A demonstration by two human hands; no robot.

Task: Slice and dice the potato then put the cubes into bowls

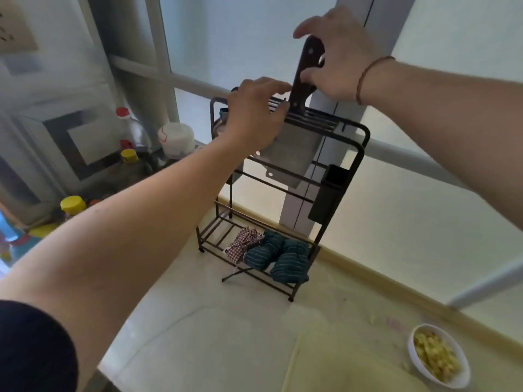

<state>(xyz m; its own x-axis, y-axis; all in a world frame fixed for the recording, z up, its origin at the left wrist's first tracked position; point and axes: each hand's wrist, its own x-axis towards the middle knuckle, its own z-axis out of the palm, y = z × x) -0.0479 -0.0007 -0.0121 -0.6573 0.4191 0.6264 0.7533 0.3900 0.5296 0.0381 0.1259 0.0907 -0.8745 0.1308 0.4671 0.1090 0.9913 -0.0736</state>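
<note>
A cleaver (294, 154) with a dark wooden handle stands blade-down in the slots on top of a black metal rack (353, 171). My right hand (336, 58) grips its handle from the right. My left hand (254, 114) rests on the rack's top bars, fingers against the upper edge of the blade. At the bottom right a white bowl (416, 360) holds yellow potato cubes (435, 355). A pale cutting board (339, 363) lies beside it, and a few scraps lie loose on the counter.
Folded cloths (271, 253) lie on the rack's bottom shelf, and a black holder (328, 190) hangs on its right side. Bottles with yellow and red caps (128, 157) and a white jar (177, 138) crowd the left. Frosted window panes stand behind the counter.
</note>
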